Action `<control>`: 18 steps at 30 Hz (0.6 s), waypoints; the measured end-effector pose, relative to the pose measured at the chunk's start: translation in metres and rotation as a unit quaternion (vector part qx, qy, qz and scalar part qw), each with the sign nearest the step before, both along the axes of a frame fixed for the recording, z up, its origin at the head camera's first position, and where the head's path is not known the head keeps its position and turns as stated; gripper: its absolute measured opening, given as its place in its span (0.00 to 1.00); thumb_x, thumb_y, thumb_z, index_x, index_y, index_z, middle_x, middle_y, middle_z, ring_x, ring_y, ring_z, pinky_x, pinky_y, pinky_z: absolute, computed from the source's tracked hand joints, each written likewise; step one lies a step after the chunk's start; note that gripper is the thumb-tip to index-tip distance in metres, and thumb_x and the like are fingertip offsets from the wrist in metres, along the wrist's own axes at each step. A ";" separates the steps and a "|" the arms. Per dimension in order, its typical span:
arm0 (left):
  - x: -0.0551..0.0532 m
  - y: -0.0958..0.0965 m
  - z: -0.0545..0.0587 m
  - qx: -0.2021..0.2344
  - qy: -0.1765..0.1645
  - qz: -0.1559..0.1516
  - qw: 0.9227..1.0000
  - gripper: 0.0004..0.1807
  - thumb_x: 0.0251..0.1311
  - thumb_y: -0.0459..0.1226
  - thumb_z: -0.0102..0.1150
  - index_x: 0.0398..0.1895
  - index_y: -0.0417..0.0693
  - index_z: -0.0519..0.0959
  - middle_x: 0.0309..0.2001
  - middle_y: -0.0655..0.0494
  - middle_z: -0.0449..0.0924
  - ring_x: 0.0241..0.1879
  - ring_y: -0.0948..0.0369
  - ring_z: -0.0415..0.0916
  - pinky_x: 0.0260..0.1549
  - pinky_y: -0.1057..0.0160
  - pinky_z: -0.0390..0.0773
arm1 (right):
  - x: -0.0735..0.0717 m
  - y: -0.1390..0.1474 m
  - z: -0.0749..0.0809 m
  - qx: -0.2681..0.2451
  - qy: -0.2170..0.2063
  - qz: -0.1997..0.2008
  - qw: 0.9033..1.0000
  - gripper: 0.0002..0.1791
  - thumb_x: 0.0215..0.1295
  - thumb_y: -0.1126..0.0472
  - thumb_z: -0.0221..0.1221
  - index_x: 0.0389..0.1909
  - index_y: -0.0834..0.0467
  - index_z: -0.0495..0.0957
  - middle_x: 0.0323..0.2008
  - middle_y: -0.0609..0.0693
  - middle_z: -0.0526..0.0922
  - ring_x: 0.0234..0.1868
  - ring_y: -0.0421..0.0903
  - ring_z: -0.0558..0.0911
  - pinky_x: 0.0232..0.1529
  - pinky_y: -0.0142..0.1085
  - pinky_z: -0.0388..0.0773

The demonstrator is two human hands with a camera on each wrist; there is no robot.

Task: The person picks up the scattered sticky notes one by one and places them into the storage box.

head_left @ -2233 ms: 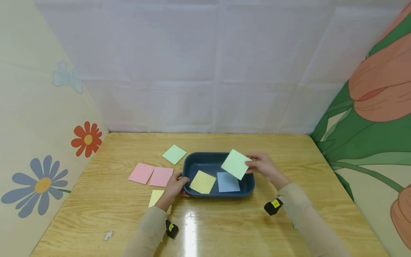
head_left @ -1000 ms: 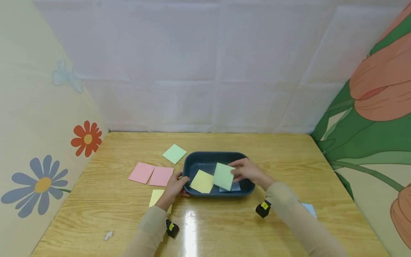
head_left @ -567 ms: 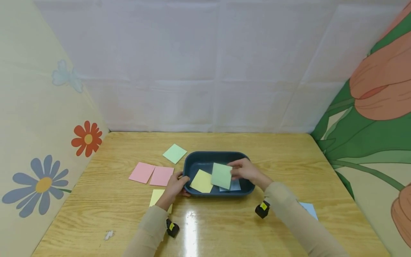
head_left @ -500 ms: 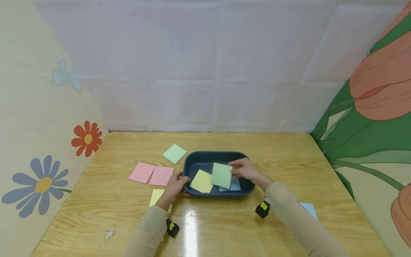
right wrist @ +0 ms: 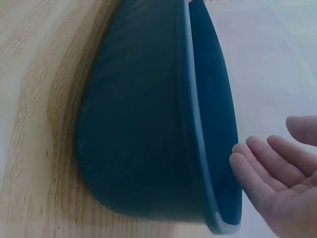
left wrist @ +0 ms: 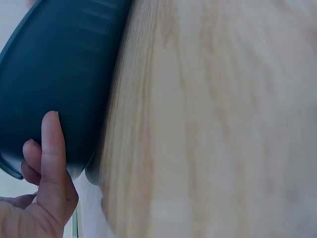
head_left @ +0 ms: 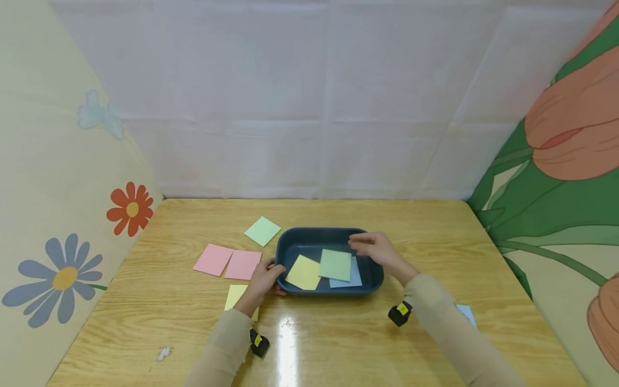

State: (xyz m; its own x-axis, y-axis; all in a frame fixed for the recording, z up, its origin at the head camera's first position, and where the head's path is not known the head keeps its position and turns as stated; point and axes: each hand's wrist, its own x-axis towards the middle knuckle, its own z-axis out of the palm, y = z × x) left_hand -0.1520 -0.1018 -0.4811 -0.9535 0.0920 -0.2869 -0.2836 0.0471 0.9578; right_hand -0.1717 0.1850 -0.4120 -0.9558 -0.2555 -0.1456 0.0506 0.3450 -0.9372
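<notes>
A dark blue plastic tub [head_left: 296, 247] stands mid-table in the head view. Inside lie a yellow sticky note [head_left: 302, 273], a green sticky note [head_left: 336, 264] and a blue sticky note [head_left: 357, 275], the green one overlapping the blue. My left hand [head_left: 263, 278] grips the tub's left end, thumb at the rim; in the left wrist view its fingers [left wrist: 53, 148] lie along the outer wall. Over the tub's right end hovers my right hand [head_left: 379, 250], fingers extended and holding nothing. The right wrist view shows those fingers [right wrist: 272, 163] by the rim.
Left of the tub lie two pink notes [head_left: 244, 265], a green note [head_left: 263, 231] and a yellow note [head_left: 235, 295] partly under my left forearm. Another blue note [head_left: 467, 314] peeks out beside the right sleeve. A white mark [head_left: 164, 353] shows at the table's front left.
My right hand has lowered the green note into the tub, let it go and drawn back slightly up and right. The note now lies flat over the blue one. My left hand stays put.
</notes>
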 end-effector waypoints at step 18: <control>-0.002 -0.001 -0.006 -0.005 -0.001 0.000 1.000 0.23 0.56 0.33 0.49 0.55 0.31 0.67 0.19 0.48 0.71 0.10 0.62 0.67 0.16 0.55 0.81 | 0.008 0.017 -0.001 -0.087 -0.032 0.011 0.996 0.26 0.63 0.66 0.53 0.58 0.75 0.62 0.51 0.71 0.71 0.44 0.55 0.79 0.42 0.47 0.80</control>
